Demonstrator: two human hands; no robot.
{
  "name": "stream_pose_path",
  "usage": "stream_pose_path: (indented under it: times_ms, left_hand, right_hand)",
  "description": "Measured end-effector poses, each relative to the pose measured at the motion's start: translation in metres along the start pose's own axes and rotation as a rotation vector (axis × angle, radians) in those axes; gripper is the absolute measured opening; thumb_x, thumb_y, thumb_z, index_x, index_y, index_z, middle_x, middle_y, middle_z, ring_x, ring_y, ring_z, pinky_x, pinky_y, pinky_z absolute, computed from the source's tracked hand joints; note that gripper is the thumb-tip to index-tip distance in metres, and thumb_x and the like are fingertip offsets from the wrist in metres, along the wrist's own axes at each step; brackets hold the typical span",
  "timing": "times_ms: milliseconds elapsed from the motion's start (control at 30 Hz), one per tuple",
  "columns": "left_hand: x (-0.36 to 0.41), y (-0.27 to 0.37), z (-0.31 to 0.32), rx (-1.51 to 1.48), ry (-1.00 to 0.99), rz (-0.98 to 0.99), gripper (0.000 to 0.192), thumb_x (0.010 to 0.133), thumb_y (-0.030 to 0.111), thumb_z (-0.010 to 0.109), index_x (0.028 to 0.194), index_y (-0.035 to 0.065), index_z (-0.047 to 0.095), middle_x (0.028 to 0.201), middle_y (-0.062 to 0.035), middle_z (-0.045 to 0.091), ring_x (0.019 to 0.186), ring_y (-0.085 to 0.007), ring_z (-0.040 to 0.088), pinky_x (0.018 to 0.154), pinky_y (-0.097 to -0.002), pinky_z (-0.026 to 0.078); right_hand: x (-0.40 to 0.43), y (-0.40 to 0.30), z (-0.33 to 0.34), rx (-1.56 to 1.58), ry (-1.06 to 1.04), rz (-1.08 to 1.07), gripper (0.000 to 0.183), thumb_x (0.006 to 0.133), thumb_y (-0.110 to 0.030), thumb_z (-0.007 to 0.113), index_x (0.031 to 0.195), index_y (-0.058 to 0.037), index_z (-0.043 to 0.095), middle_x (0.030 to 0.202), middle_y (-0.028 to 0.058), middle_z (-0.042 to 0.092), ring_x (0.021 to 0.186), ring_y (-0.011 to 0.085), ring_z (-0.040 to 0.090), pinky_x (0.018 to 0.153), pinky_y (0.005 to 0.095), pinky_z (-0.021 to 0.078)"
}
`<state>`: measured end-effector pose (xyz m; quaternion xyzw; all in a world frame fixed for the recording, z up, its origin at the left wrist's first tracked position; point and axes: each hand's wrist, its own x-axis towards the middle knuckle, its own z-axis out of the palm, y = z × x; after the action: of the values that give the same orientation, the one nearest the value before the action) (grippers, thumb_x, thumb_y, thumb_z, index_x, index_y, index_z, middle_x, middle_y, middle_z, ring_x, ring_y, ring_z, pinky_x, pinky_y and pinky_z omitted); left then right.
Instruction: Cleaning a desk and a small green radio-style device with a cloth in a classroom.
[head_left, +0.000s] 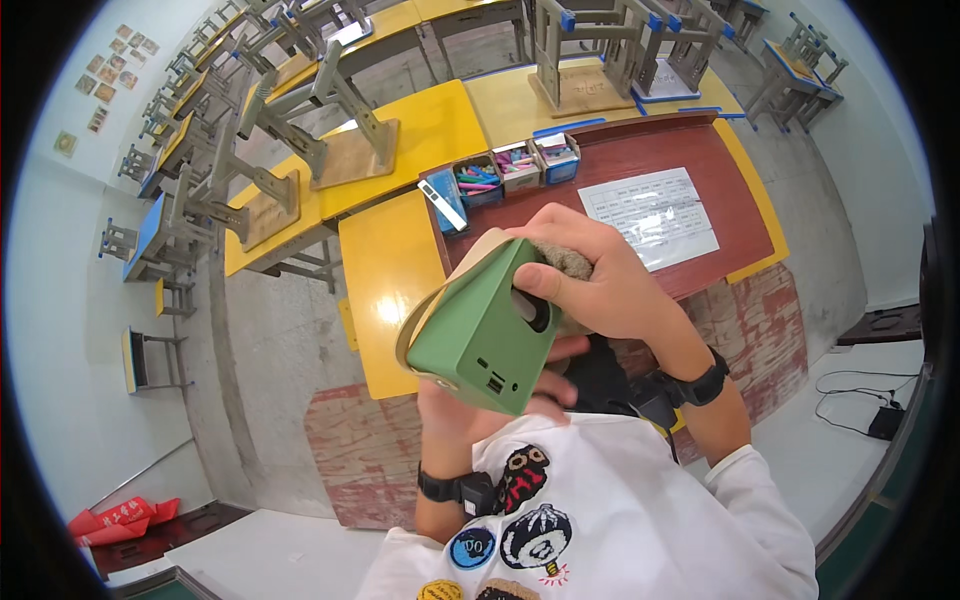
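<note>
A green box-shaped portable speaker (480, 330) with a pale strap (415, 330) is held up in front of my chest. One face, turned towards me, has a round dark port and several small sockets. From below, my left hand (457, 412) supports it, its fingers coming round the lower right side. My right hand (611, 281) grips a grey-brown cloth (562, 260) against the speaker's far right side. The right thumb lies on the green face beside the round port. The speaker's far side and part of the cloth are hidden.
Beyond is a dark red desktop (517, 214) with a printed sheet (651, 217), boxes of coloured chalk (478, 180) and a white device (442, 205) on a blue box. Yellow desks (420, 135) carry upturned stools (352, 154). A black adapter (887, 421) with cable lies right.
</note>
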<state>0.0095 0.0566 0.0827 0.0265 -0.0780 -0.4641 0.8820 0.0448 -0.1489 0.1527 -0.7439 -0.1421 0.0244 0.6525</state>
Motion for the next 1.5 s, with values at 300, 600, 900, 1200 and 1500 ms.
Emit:
stream_pose_path:
  times_ms: [300, 600, 900, 1200, 1500]
  left_hand:
    - [0.013, -0.019, 0.032, 0.735, 0.564, 0.560, 0.088, 0.092, 0.065, 0.051, 0.154, 0.0064, 0.030, 0.154, -0.0187, 0.039, 0.139, -0.0384, 0.044, 0.111, -0.0635, 0.040]
    - [0.027, -0.029, 0.039, 0.587, 0.705, 0.815, 0.076, 0.091, 0.052, 0.066, 0.143, 0.0025, 0.042, 0.136, -0.0118, 0.054, 0.122, -0.0226, 0.058, 0.102, -0.0381, 0.049]
    - [0.029, -0.033, 0.024, 0.902, 0.640, 0.970, 0.088, 0.091, 0.064, 0.063, 0.146, -0.0004, 0.038, 0.142, -0.0156, 0.049, 0.129, -0.0250, 0.053, 0.105, -0.0390, 0.047]
    - [0.020, -0.023, 0.027, 0.906, 0.617, 0.936, 0.075, 0.095, 0.063, 0.052, 0.147, 0.0099, 0.043, 0.141, -0.0070, 0.054, 0.129, -0.0212, 0.053, 0.108, -0.0398, 0.044]
    - [0.000, -0.020, 0.016, -0.170, 0.102, 0.399, 0.088, 0.086, 0.081, 0.040, 0.137, 0.0106, 0.050, 0.113, -0.0182, 0.066, 0.099, -0.0333, 0.064, 0.082, -0.0461, 0.054]
  right_hand:
    - [-0.001, -0.007, 0.003, -0.398, 0.195, -0.154, 0.040, 0.086, -0.026, 0.079, 0.116, -0.0015, 0.070, 0.099, 0.0120, 0.063, 0.089, 0.0268, 0.064, 0.078, 0.0365, 0.0521]
    - [-0.013, 0.004, 0.035, -0.602, 0.601, -0.579, 0.042, 0.078, -0.025, 0.084, 0.110, -0.0071, 0.063, 0.104, 0.0099, 0.065, 0.088, 0.0278, 0.063, 0.071, 0.0357, 0.0517]
    - [-0.006, 0.003, 0.026, -0.666, 0.549, -0.693, 0.028, 0.098, -0.041, 0.061, 0.099, -0.0129, 0.059, 0.098, 0.0053, 0.065, 0.079, 0.0243, 0.058, 0.070, 0.0384, 0.0488]
    - [0.005, -0.001, 0.012, -0.651, 0.582, -0.683, 0.015, 0.096, -0.021, 0.064, 0.086, -0.0103, 0.060, 0.098, 0.0048, 0.064, 0.086, 0.0250, 0.058, 0.072, 0.0364, 0.0469]
    - [-0.019, -0.006, -0.002, -0.399, 0.633, -0.553, 0.015, 0.096, -0.017, 0.063, 0.099, -0.0025, 0.060, 0.099, 0.0135, 0.061, 0.090, 0.0264, 0.059, 0.083, 0.0346, 0.0486]
